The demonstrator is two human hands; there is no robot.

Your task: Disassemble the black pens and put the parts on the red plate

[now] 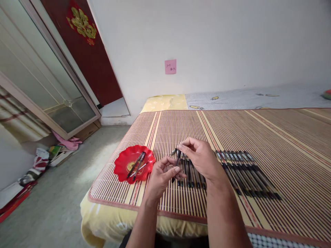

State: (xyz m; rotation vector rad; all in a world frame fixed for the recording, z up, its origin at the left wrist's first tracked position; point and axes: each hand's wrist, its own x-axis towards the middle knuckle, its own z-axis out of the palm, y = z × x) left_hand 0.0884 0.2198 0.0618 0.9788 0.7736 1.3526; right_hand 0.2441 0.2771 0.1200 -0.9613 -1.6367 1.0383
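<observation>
Both of my hands are on one dark pen (178, 159), held nearly upright above the striped mat. My left hand (165, 172) grips its lower part between thumb and fingers. At its upper end, the thumb and fingertips of my right hand (200, 156) pinch it. Behind and below my hands lies a row of black pens (191, 174), partly hidden by them. Farther right, another row of black-capped pens (244, 172) lies side by side on a slant. Left of my hands, a red scalloped plate (119, 164) holds a few pens and a thin white stick.
The striped bamboo mat (176, 127) covers a bed with a yellow patterned sheet (108, 220). A white wall with a pink note (170, 66) stands behind. On the left are a glass-paneled door (49, 69) and clutter (33, 172) along the floor.
</observation>
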